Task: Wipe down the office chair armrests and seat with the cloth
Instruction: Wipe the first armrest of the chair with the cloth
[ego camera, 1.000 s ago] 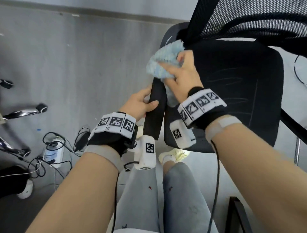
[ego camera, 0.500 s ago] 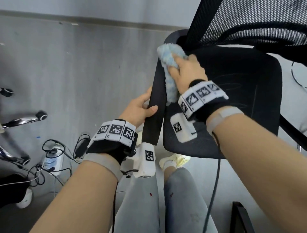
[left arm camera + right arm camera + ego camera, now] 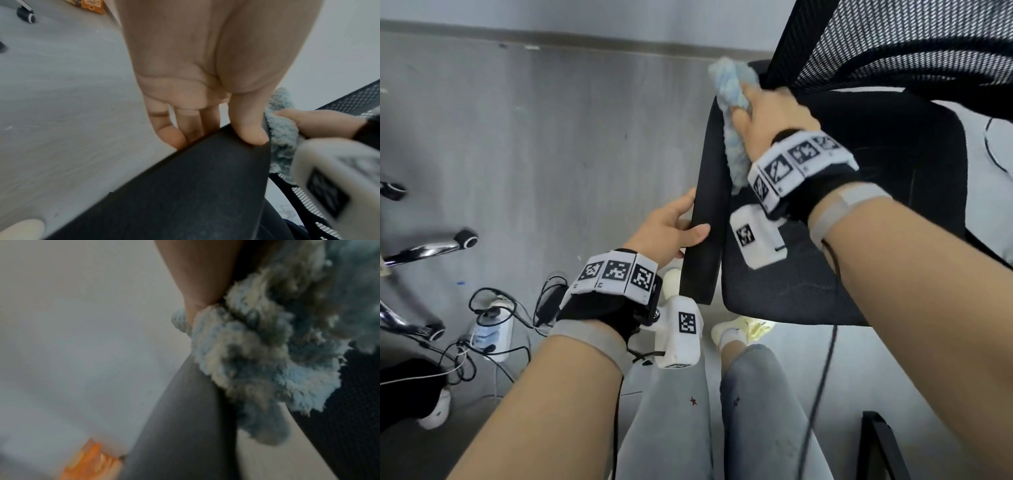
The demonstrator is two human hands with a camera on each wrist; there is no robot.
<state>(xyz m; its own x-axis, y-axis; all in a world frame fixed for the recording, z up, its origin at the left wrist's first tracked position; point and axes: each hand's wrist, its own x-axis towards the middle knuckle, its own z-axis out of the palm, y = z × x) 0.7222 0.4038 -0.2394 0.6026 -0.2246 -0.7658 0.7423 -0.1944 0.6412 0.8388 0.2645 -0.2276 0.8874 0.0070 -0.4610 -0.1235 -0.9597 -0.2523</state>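
I have one black armrest [image 3: 707,202] in front of me, running from about 6 o'clock up toward 12 o'clock, and both my hands are on it. My left hand [image 3: 667,229] grips its near part: the thumb lies across the top face and the fingers [image 3: 170,134] curl round the outer edge at 9 o'clock. My right hand [image 3: 770,120] sits farther up, toward 12 o'clock, its fingers closed round the one fluffy light-blue cloth [image 3: 732,102]. The cloth is bunched against the inner edge of the armrest, with a tail of it hanging down along that edge between the armrest and the seat [image 3: 887,212]. In the right wrist view the cloth [image 3: 267,356] fills the upper right and touches the dark pad; that picture is blurred.

The single black seat lies at 3 o'clock of the armrest, just beside it, and the mesh backrest [image 3: 900,44] rises at 1 o'clock above my right hand. I can see only this one armrest.

On the grey floor [image 3: 551,144] at 8 o'clock lies one white power strip [image 3: 491,329] with several black cables tangled round it. At 9 o'clock stand two chrome legs of another chair's base [image 3: 424,253], each ending in a castor. My two legs in grey trousers [image 3: 760,421] show at 6 o'clock, with one pale shoe [image 3: 743,330] under the seat's front edge.
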